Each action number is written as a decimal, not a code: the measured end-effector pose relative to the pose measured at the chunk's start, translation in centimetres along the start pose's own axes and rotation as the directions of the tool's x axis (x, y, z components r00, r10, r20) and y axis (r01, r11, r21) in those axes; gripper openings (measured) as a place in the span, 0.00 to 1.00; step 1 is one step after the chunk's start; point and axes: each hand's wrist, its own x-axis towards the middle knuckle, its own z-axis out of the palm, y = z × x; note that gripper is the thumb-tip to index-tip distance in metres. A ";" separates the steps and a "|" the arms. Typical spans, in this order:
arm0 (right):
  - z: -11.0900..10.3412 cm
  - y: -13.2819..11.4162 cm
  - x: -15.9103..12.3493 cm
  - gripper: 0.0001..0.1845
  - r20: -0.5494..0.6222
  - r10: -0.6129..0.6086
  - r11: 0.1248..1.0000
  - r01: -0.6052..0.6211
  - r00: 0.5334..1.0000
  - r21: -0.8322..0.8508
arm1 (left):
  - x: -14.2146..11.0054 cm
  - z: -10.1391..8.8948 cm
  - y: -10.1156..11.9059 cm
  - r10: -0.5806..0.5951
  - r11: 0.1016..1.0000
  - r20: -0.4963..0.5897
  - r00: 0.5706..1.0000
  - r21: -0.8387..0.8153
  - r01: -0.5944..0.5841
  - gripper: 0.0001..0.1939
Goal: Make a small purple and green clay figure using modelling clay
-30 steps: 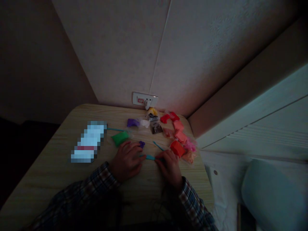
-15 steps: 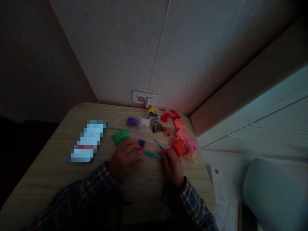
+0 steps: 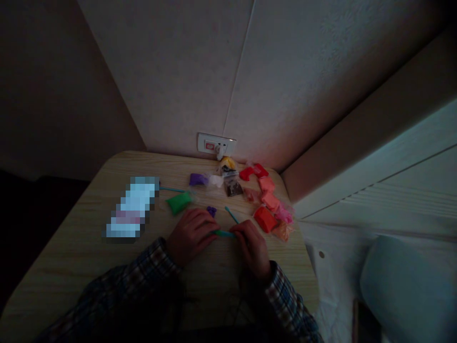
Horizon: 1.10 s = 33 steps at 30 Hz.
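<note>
My right hand pinches a blue modelling tool, which lies level just above or on the table. At the tool's left end is a small bit of green clay. My left hand has its fingers closed around that end, partly hiding the clay. A second thin blue stick slants up from beside my right fingers; its lower end is hidden. Just beyond my left fingers sits a small cluster of purple clay balls. A packet of green clay lies behind my left hand.
A phone with a blurred screen lies on the left of the wooden table. Packets of purple, yellow and red-orange clay line the back and right. A wall socket is behind.
My left hand has moved right and closed over the green clay on the tool. The tool has shifted slightly left and down with my right hand.
</note>
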 end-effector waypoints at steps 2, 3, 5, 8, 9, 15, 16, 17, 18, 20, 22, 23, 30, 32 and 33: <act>0.0 0.0 0.0 0.12 0.025 0.008 1.000 -0.008 1.000 -0.002 | 0.1 -0.2 0.1 0.005 1.000 -0.004 1.000 0.001 -0.005 0.10; 0.0 0.0 0.1 0.12 0.039 0.011 1.000 -0.011 0.999 -0.006 | 0.2 -0.3 0.2 0.009 1.000 -0.009 1.000 0.000 -0.009 0.09; 0.0 0.0 0.1 0.13 0.068 0.013 1.000 -0.012 0.998 -0.019 | 0.4 -0.5 0.3 0.019 1.000 -0.026 0.999 -0.003 -0.019 0.08; 0.1 0.2 0.0 0.14 0.098 0.016 0.999 -0.012 0.995 -0.042 | 0.5 -0.6 0.5 0.037 0.999 -0.058 0.998 -0.005 -0.037 0.06; 0.2 0.2 0.0 0.14 0.098 0.017 0.999 -0.012 0.995 -0.048 | 0.5 -0.6 0.5 0.042 0.999 -0.072 0.997 -0.008 -0.043 0.06; 0.0 0.5 0.0 0.15 0.046 0.029 0.997 -0.025 0.999 -0.072 | 0.3 -0.9 0.6 -0.054 0.991 -0.068 0.996 -0.127 0.045 0.08; 0.0 0.5 0.1 0.15 0.035 0.029 0.997 -0.026 0.999 -0.074 | 0.2 -1.1 0.6 -0.096 0.984 -0.066 0.993 -0.157 0.084 0.08; -0.1 0.6 0.1 0.15 0.024 0.030 0.997 -0.028 0.999 -0.076 | 0.3 -1.3 0.5 -0.137 0.975 -0.071 0.988 -0.185 0.122 0.07; -0.1 0.7 0.1 0.15 0.014 0.033 0.997 -0.031 0.999 -0.077 | 0.3 -1.4 0.4 -0.179 0.965 -0.081 0.981 -0.210 0.159 0.07; -0.2 0.8 0.1 0.15 -0.002 0.040 0.996 -0.040 0.999 -0.075 | 0.3 -1.8 0.0 -0.265 0.940 -0.096 0.959 -0.247 0.235 0.07; -0.2 0.9 0.0 0.14 -0.008 0.045 0.996 -0.046 0.999 -0.073 | 0.3 -2.1 -0.5 -0.327 0.918 -0.114 0.938 -0.272 0.288 0.07; -0.2 0.9 0.0 0.14 -0.010 0.046 0.996 -0.047 0.999 -0.073 | 0.2 -2.2 -0.8 -0.351 0.910 -0.119 0.929 -0.279 0.308 0.08; -0.1 1.0 -0.1 0.13 -0.015 0.031 0.996 -0.032 0.999 -0.079 | -0.4 -3.0 -1.8 -0.409 0.859 -0.011 0.913 -0.344 0.380 0.08; -0.1 1.1 -0.2 0.12 -0.018 0.031 0.997 -0.032 0.999 -0.070 | -0.6 -3.0 -1.7 -0.415 0.841 0.016 0.910 -0.375 0.390 0.08; -0.1 1.1 -0.2 0.12 -0.019 0.035 0.997 -0.036 0.999 -0.063 | -0.7 -3.0 -1.6 -0.420 0.828 0.032 0.907 -0.395 0.397 0.09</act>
